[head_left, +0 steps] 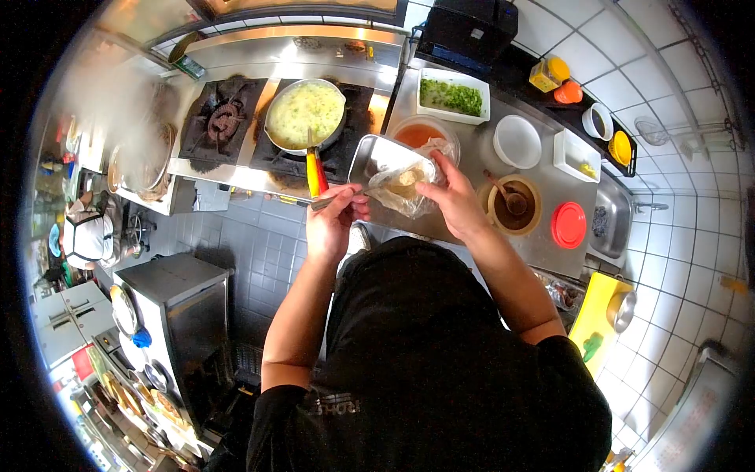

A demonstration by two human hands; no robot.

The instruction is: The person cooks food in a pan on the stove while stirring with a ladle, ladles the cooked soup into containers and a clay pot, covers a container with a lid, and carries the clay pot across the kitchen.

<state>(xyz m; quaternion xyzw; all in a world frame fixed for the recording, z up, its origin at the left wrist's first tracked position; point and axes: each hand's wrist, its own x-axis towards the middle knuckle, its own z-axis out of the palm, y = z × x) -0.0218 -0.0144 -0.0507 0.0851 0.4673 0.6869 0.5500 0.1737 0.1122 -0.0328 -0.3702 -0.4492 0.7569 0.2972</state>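
Observation:
A clear plastic bag (403,191) with pale powder inside hangs over the counter's front edge, beside a rectangular metal container (376,154). My right hand (452,197) has its fingers wrapped round the bag's right side. At the bag's left, my left hand (340,211) pinches a thin metal utensil (323,203) whose far end is at or inside the bag. On the stove to the left sits a pan (305,116) of pale yellow food with green bits, its red and yellow handle (316,173) pointing towards me.
Behind the bag are a bowl of orange liquid (415,134) and a white tub of chopped greens (452,96). Rightward stand a white bowl (517,141), a brown pot with a ladle (514,206), a red lid (569,225) and a sink (612,220). Another person (88,230) is far left.

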